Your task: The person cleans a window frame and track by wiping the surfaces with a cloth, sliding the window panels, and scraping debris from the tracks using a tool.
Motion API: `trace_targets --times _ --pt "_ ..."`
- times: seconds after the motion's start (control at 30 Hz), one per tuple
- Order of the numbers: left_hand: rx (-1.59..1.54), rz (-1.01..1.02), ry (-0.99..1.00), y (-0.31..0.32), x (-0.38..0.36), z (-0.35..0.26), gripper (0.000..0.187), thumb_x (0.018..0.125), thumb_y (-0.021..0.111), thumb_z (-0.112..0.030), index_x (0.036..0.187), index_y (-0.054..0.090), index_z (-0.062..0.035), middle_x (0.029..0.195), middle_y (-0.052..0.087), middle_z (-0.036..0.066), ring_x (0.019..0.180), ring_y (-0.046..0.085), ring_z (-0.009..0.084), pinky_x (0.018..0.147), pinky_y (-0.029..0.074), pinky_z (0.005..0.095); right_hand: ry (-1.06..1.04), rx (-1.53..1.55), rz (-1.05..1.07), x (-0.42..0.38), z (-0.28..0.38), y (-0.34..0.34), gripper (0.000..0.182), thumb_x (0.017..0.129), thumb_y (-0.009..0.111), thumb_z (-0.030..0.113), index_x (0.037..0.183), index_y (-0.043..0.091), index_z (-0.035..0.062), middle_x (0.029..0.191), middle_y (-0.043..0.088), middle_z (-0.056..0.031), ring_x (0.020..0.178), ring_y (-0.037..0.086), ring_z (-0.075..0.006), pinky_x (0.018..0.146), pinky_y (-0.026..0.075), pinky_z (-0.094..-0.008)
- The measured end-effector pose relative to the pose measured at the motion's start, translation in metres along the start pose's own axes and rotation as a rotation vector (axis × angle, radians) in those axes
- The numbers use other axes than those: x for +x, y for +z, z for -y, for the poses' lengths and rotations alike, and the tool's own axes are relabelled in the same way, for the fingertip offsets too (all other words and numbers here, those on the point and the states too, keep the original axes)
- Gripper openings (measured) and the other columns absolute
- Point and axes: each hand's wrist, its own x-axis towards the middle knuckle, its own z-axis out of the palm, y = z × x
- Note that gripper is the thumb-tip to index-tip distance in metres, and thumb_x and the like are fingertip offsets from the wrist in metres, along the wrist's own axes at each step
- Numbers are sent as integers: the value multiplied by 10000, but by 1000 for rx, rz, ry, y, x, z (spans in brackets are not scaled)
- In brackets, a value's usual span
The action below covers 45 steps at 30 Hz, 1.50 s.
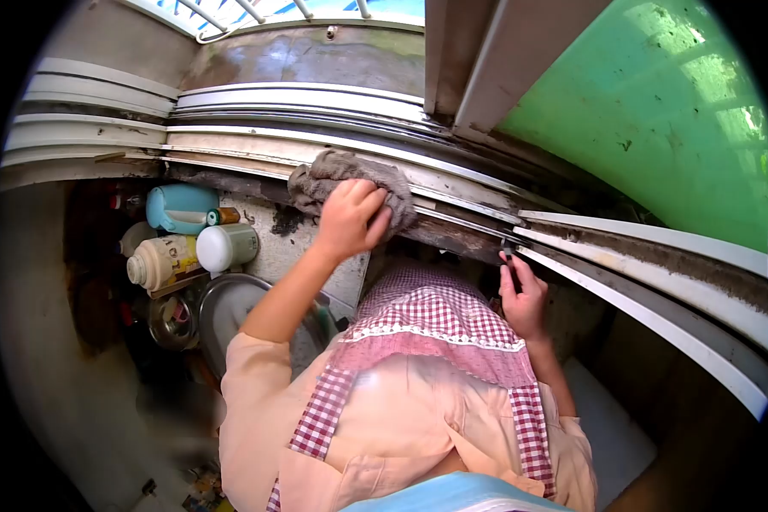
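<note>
A crumpled grey-brown cloth (pixel 350 183) lies over the sliding-window track (pixel 461 205), with my left hand (pixel 354 218) closed on it and pressing it against the rail. Farther right, my right hand (pixel 523 294) pinches a thin dark tool (pixel 508 250). Its tip meets the track near the corner of the window frame, but its working end is too small to make out. Dark grime lines the grooves and the ledge below the track.
A green-tinted glass pane (pixel 657 111) stands at the right, beside a frame post (pixel 486 60). Below left are a light-blue container (pixel 182 209), a white-lidded jar (pixel 226 247), a cream bottle (pixel 162 262) and a round metal tray (pixel 230 299). White bars (pixel 247 10) cross the opening at the top.
</note>
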Motion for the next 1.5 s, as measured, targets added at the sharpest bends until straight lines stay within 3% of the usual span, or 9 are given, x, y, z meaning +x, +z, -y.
trace_targets --times 0.17,0.3,0.37,0.57,0.93,1.27,1.37,1.4,1.5 --pt "-14 -16 46 -27 -7 36 162 778 650 -81 938 648 -61 944 637 100 859 624 257 757 514 349 1 -177 61 0 18 -15 294 886 576 115 1164 574 20 871 657 -191 746 653 -355 649 518 -393" --pt "278 -243 -455 -55 -16 52 233 735 614 -3 967 622 -26 1085 578 150 1040 523 335 902 409 401 146 -235 114 -14 11 -25 343 920 505 139 1234 473 4 889 645 -230 744 635 -397 638 502 -445" --pt "274 -332 -203 -51 4 34 258 716 600 3 968 639 -39 1186 538 142 1122 480 314 948 381 419 236 -148 143 -13 16 -24 231 932 470 110 1136 472 1 799 636 -218 694 623 -398 602 485 -450" --pt "-293 288 542 12 92 -68 272 752 611 -141 998 711 -198 1342 471 65 1250 411 281 1087 284 441 217 -121 170 -11 25 -22 158 942 440 90 1000 550 -7 626 593 -135 594 627 -299 547 461 -374" --pt "-114 433 887 47 130 -80 235 805 570 -228 1005 690 -262 1433 373 43 1338 315 272 1125 215 513 263 -103 11 -40 29 -31 144 917 482 87 1016 548 5 643 604 -150 630 631 -347 553 478 -411" --pt "-110 431 800 45 123 -74 88 782 642 -202 822 675 -131 1364 458 62 1313 345 287 1092 249 515 295 -83 -109 -55 22 -39 147 929 486 91 1019 563 4 629 599 -138 590 632 -291 533 469 -350" --pt "-370 286 410 29 107 -68 93 745 704 -163 806 665 -104 1275 502 86 1234 404 293 1030 329 471 355 -97 -175 -71 14 -52 169 938 490 96 1048 574 0 639 594 -116 583 617 -220 548 466 -317" --pt "-408 151 376 19 104 -71 119 729 731 -101 822 661 -73 1114 561 103 1027 541 264 867 466 395 393 -71 -207 -76 12 -57 181 944 487 105 1058 572 -8 642 583 -104 586 601 -195 560 463 -304" --pt "-782 321 41 3 86 -100 81 762 705 -61 829 662 -50 911 601 89 800 605 213 682 515 314 475 53 -251 -88 2 -63 185 921 556 89 1076 574 -10 684 563 -34 610 542 -94 580 439 -233"
